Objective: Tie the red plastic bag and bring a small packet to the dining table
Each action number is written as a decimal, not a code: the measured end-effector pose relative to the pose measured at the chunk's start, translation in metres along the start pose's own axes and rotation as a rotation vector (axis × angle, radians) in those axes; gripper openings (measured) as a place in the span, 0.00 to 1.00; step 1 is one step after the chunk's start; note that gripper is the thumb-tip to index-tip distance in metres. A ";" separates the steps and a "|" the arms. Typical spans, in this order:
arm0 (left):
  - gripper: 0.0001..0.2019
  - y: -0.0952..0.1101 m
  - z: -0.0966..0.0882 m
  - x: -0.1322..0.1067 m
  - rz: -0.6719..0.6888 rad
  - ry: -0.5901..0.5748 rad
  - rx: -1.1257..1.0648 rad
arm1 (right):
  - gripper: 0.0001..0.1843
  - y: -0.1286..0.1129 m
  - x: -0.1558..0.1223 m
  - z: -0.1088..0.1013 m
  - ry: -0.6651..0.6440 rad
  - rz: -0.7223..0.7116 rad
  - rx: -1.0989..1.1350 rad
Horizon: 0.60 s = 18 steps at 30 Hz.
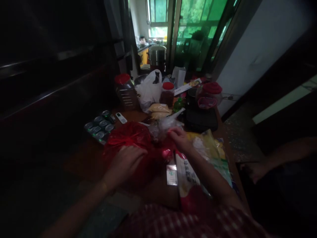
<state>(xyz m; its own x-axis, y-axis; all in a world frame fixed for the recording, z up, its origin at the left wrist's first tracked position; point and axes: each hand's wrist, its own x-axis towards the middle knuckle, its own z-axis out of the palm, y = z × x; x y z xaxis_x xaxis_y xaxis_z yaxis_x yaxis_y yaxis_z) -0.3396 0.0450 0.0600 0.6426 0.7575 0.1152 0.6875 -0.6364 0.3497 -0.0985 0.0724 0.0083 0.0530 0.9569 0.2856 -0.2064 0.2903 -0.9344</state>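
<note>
A red plastic bag [140, 130] sits on the near half of the bench [153, 195], toward its left edge, just beside the pack of cans [99, 128]. The left hand [130, 160] lies on it with fingers curled, but its grip is hidden, so I cannot tell whether it pinches the film. The right hand [179, 137], near the clear plastic bag [167, 123], draws thumb and fingertips close together, too blurred to tell what that grip pinches.
</note>
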 end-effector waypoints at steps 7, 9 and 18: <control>0.17 0.003 0.030 0.034 -0.266 0.029 -0.522 | 0.12 0.012 0.000 0.056 -0.268 -0.079 -0.095; 0.15 -0.002 0.035 0.039 -0.300 0.055 -0.591 | 0.15 0.018 0.007 0.048 -0.340 0.028 -0.042; 0.14 -0.017 0.012 0.047 -0.400 0.281 -0.369 | 0.12 0.050 0.029 0.018 -0.543 0.262 -0.142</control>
<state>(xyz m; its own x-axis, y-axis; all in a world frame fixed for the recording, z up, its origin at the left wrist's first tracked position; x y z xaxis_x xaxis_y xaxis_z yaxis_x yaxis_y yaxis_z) -0.3173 0.0897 0.0478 0.2100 0.9688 0.1316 0.6621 -0.2400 0.7099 -0.1253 0.1143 -0.0263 -0.4942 0.8661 0.0752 -0.0113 0.0801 -0.9967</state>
